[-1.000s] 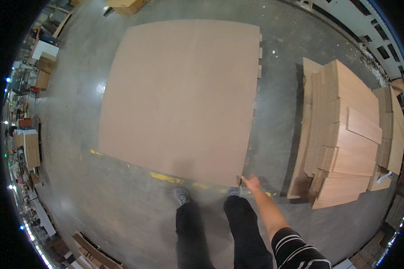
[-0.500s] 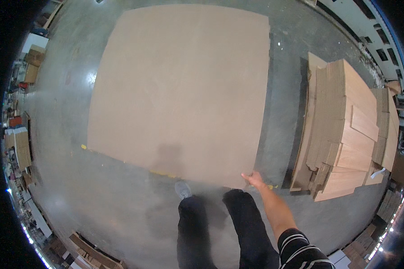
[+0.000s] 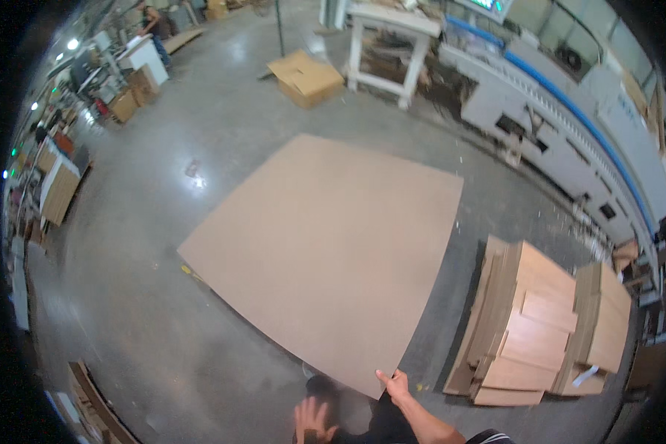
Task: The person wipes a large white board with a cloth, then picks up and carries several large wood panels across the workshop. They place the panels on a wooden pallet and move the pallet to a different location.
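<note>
A large flat brown sheet of board (image 3: 325, 251) spreads across the middle of the floor. My right hand (image 3: 394, 386) grips its near right corner, thumb on top and the other fingers mostly hidden beneath. That corner is raised over my legs. Low in the view, my left hand (image 3: 313, 419) is apart from the sheet's near edge, its fingers spread and somewhat blurred, holding nothing. A yellow piece (image 3: 186, 270) shows under the sheet's left corner.
Stacked wood-coloured panels (image 3: 529, 325) stand on the right, with another stack (image 3: 599, 325) beside them. A long white machine (image 3: 540, 111) runs along the far right. Farther off are a cardboard box (image 3: 307, 78), a white table (image 3: 392, 22) and a person (image 3: 152, 22).
The view has tilted up, bringing in the machine, box and table. My left hand has come into view. The near right corner, held by my right hand, has risen, and the sheet appears turned.
</note>
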Demonstrator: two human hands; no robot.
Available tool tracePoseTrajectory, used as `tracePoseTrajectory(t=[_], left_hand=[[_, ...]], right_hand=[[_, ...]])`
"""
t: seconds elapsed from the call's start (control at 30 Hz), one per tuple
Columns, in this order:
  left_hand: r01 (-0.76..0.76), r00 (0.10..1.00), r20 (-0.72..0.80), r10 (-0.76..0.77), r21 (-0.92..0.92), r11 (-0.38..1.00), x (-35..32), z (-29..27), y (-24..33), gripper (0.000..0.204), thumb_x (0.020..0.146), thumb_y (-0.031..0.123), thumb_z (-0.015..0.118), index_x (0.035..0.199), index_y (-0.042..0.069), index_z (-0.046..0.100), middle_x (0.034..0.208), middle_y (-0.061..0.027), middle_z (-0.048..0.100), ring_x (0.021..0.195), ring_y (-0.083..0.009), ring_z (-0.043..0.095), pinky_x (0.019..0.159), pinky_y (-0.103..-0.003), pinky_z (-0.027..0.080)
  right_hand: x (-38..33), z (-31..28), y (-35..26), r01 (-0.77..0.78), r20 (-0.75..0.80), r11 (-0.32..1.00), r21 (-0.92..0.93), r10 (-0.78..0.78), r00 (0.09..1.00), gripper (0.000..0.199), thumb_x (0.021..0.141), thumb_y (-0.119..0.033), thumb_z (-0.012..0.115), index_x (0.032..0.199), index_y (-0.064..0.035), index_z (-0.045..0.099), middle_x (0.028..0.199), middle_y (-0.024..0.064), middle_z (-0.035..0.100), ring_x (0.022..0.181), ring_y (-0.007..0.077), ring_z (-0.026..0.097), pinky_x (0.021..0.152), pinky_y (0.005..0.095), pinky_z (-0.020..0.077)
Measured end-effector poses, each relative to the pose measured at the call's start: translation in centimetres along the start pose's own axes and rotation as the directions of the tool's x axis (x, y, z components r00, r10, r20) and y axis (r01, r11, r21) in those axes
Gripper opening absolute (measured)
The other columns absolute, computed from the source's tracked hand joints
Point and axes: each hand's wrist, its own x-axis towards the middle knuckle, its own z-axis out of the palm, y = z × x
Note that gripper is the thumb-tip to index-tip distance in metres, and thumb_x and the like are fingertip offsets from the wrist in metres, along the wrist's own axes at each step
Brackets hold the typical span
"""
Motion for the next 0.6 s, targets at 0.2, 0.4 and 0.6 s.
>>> tracePoseTrajectory(t=[0.2, 0.4, 0.6], left_hand=[[-0.306, 0.940, -0.053, 0.337, 0.307, 0.901, 8.3, -5.4, -2.3, 0.068, 0.071, 0.026, 0.071, 0.132, 0.014, 0.044, 0.134, -0.0207, 0.042, 0.125, -0.0408, 0.038, 0.104, -0.055, 0.026], [-0.354, 0.856, -0.258, 0.448, 0.338, 0.872, 10.8, -11.1, -7.3, 0.043, 0.077, 0.014, 0.055, 0.119, 0.008, 0.056, 0.114, -0.0199, 0.058, 0.102, -0.0399, 0.058, 0.088, -0.046, 0.048], [-0.439, 0.724, -0.440, 0.531, 0.300, 0.847, 11.8, -20.6, -9.8, 0.036, 0.076, 0.009, 0.053, 0.109, 0.003, 0.063, 0.105, -0.0178, 0.064, 0.091, -0.0365, 0.063, 0.077, -0.041, 0.053]], right_hand=[[-7.8, 6.5, -11.4, 0.054, -0.041, 0.998, 0.025, -0.053, 0.998, 0.022, 0.078, -0.018, 0.074, 0.087, 0.0000, 0.065, 0.072, 0.0072, 0.065, 0.048, 0.0128, 0.053, 0.038, 0.0259, 0.0366], [-14.4, 12.2, -20.1, 0.113, 0.097, 0.990, 0.086, -0.121, 0.988, 0.017, 0.079, -0.015, 0.070, 0.075, -0.0007, 0.063, 0.058, 0.0023, 0.054, 0.043, 0.0087, 0.043, 0.038, 0.0256, 0.0324], [-18.9, 17.5, -28.7, 0.283, 0.197, 0.955, 0.083, -0.294, 0.935, 0.025, 0.080, -0.016, 0.068, 0.063, -0.0016, 0.058, 0.053, 0.0007, 0.050, 0.042, 0.0066, 0.041, 0.038, 0.0232, 0.0299]])
